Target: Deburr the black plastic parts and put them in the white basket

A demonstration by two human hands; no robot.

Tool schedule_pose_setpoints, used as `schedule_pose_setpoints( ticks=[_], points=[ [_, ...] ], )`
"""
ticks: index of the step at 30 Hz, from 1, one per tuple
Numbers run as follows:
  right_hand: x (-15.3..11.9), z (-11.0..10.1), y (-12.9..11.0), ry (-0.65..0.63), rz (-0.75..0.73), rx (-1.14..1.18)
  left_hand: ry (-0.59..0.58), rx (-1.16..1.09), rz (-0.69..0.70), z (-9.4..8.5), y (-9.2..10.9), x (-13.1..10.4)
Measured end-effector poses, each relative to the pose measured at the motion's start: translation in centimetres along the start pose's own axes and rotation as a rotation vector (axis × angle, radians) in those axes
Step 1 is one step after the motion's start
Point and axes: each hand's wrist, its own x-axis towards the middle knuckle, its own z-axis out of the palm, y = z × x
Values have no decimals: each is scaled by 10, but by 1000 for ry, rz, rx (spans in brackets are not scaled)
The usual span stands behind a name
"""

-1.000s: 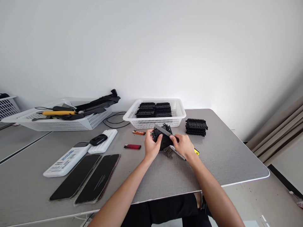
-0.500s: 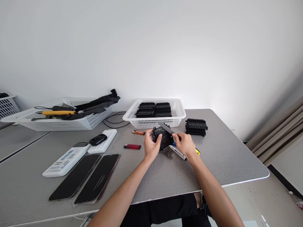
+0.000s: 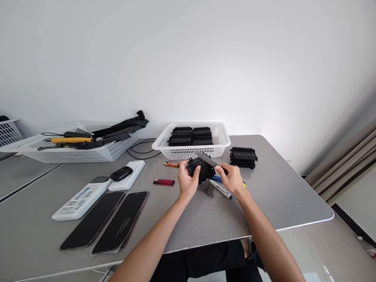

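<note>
My left hand [image 3: 188,181] grips a black plastic part [image 3: 202,171] with toothed edges, thumb across its face, above the table. In my right hand [image 3: 230,178] is a flat grey file [image 3: 206,158] with a dark handle. Its blade lies slantwise over the far right edge of the part; whether it touches cannot be made out. Below the hands are a white marker [image 3: 221,189], a blue pen-like item [image 3: 216,178] and a small grey-brown crumpled thing [image 3: 208,188]. Something yellow is mostly hidden behind my right hand.
A white basket [image 3: 160,148] with black parts stands by the wall. Right of it is a stack of black parts [image 3: 243,157]. Two lighters, an orange one [image 3: 171,164] and a red one [image 3: 163,182], lie left. Further left are two phones [image 3: 121,222], power banks and a tool basket [image 3: 113,152].
The part and my left hand have shifted slightly, with the part tilting a little. My right hand has moved slightly, showing more of the blue item. Both grips stay the same.
</note>
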Motion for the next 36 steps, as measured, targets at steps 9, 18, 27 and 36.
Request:
schedule_pose_setpoints(
  ticks=[9, 18, 27, 36],
  points=[
    [9, -2, 5, -18, 235, 513, -110, -644, -254, 6, -1, 8],
    [8, -11, -2, -296, 435, 789, -366, -919, -418, 0, 14, 7],
    [7, -13, 3, -422, 486, 864, -451, -922, -458, -5, 24, 9],
    [9, -9, 0, -38, 431, 922, -213, -830, -742, -5, 2, 13]
  ],
)
